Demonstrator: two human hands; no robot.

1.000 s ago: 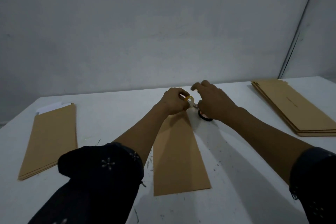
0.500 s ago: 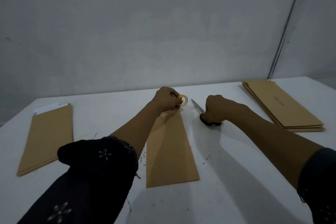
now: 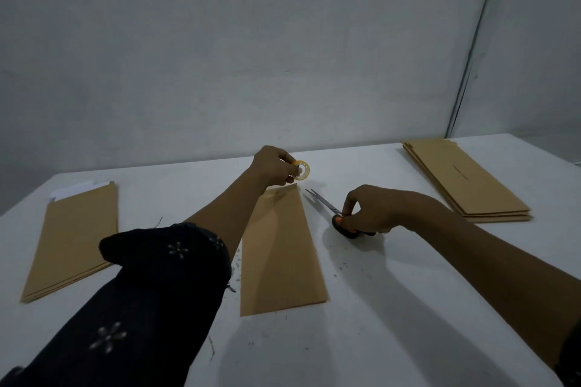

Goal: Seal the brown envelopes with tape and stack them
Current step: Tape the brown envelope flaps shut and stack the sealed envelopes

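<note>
Looking down from the head camera, the envelope (image 3: 281,253) lies flat on the white table (image 3: 393,324), its long axis running away from the person, far short end just below the left hand (image 3: 274,166). That hand pinches the tape roll (image 3: 301,170), held just past the envelope's top edge. The right hand (image 3: 372,209) is curled round the black handles of the scissors (image 3: 338,215), blades slightly parted and pointing toward the envelope's far corner (close beside it, not touching). The left hand looks nearer the end to be sealed. One envelope stack (image 3: 74,239) sits far left, another stack (image 3: 465,179) far right.
</note>
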